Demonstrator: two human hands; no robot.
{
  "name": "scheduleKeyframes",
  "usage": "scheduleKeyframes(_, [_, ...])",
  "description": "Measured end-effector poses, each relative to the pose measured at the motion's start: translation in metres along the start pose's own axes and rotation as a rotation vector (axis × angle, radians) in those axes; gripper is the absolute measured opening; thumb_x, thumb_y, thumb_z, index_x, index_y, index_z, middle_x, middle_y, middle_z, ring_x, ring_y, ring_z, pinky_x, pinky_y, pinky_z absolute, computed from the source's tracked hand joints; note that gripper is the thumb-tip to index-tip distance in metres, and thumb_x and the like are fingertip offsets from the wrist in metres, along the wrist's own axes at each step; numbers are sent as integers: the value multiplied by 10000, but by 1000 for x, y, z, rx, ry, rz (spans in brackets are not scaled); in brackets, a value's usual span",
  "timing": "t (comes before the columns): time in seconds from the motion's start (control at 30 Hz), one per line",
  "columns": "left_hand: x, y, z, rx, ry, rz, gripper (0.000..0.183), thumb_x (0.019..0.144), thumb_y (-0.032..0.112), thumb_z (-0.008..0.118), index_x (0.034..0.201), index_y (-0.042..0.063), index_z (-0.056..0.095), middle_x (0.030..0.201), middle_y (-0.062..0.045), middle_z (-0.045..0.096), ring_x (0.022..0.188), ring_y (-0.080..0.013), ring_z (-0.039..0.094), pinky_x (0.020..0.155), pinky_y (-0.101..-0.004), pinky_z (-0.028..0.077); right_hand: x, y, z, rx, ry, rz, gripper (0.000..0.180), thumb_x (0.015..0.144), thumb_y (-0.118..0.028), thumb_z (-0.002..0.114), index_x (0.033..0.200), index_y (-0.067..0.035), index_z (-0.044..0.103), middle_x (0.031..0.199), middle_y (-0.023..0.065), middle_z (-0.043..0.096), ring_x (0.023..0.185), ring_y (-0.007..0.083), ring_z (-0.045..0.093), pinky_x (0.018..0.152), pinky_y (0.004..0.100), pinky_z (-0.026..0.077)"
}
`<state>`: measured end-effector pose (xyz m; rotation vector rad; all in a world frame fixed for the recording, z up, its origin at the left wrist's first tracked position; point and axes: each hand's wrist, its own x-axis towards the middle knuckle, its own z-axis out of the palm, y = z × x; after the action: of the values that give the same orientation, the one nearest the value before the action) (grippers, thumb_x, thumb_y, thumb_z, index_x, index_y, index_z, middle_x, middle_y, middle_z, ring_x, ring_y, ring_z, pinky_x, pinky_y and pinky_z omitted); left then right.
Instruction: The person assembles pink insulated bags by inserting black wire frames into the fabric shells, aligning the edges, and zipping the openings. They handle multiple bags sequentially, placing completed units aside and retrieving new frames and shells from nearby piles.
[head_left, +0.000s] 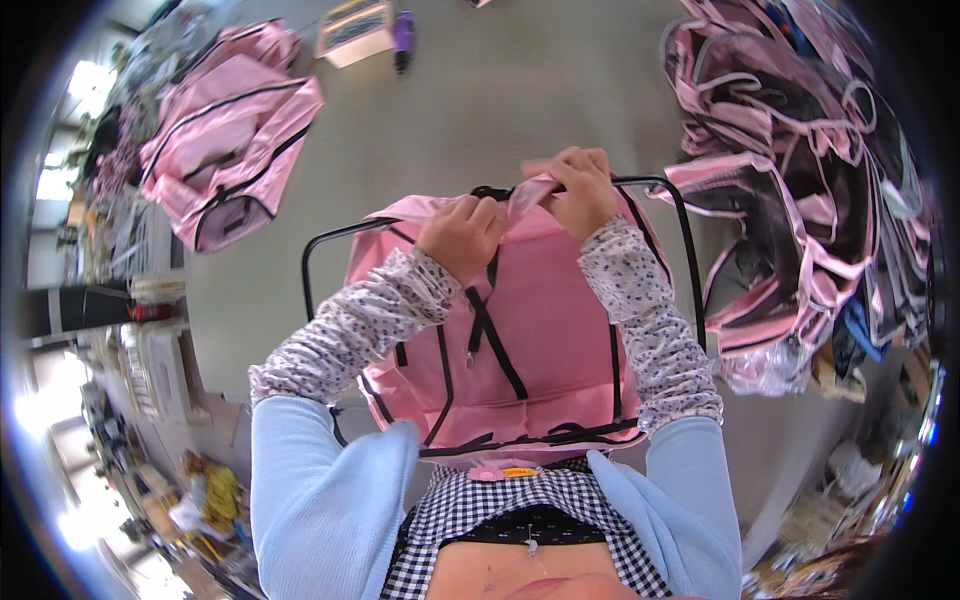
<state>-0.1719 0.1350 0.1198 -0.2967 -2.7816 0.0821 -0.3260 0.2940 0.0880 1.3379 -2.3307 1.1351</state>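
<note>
In front of me on the table lies a pink fabric bag or carrier (555, 300) with black straps and trim. A black metal wire frame (694, 255) loops out past its left and right sides. My left hand (465, 236) grips the fabric at the middle of the far edge, beside a black piece that it partly hides. Just to the right, my right hand (581, 191) pinches a raised fold of the same pink edge. A small metal clip hangs by the crossed black straps (495, 341) inside the bag.
A folded pink bag (232, 142) with black piping lies at the far left of the table (480, 112). Near the far edge are a small box (356, 34) and a purple tool or pen (403, 37). Pink and black mesh pieces (780, 172) are heaped on the right.
</note>
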Motion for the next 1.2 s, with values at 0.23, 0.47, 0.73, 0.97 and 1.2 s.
scheduleKeyframes(0.23, [-128, -55, -97, -361, 424, -845, 338, 839, 55, 650, 1176, 76, 654, 1056, -83, 655, 865, -193, 624, 775, -329, 523, 8, 46, -32, 355, -291, 86, 113, 735, -118, 742, 821, -89, 676, 734, 38, 532, 838, 236, 512, 752, 349, 432])
scheduleKeyframes(0.47, [-210, -101, -29, -1358, 535, -1130, 339, 984, 297, 588, 1248, 85, 596, 884, -6, 640, 557, -46, 516, 450, -182, 392, 52, -60, -42, 54, -195, -114, 216, 802, -181, 662, 1001, -101, 688, 834, 43, 589, 903, 248, 553, 829, 375, 457])
scheduleKeyframes(0.73, [-204, -79, 36, -1903, 325, -1073, 650, 947, 627, 469, 1313, 93, 521, 1007, -33, 625, 850, -148, 609, 632, -317, 548, 42, -248, 136, 187, -69, -120, 342, 748, -285, 726, 1050, -135, 670, 1077, 100, 610, 1094, 300, 508, 979, 443, 390])
scheduleKeyframes(0.97, [-171, -49, 67, -2097, 540, -1226, 497, 977, 467, 511, 1254, 58, 567, 971, -40, 653, 831, -140, 626, 663, -307, 554, 10, -267, 182, -53, -126, 16, 468, 753, -18, 674, 1207, -99, 596, 1257, 132, 496, 1273, 343, 426, 1079, 440, 376])
scheduleKeyframes(1.2, [-169, -117, 44, -2204, 275, -1096, 346, 1007, 307, 553, 1195, 23, 614, 935, -47, 680, 813, -133, 643, 694, -297, 560, -14, -276, 183, -145, -10, 90, 599, 806, 26, 606, 1378, 39, 430, 1350, 177, 470, 1250, 372, 458, 1054, 436, 422])
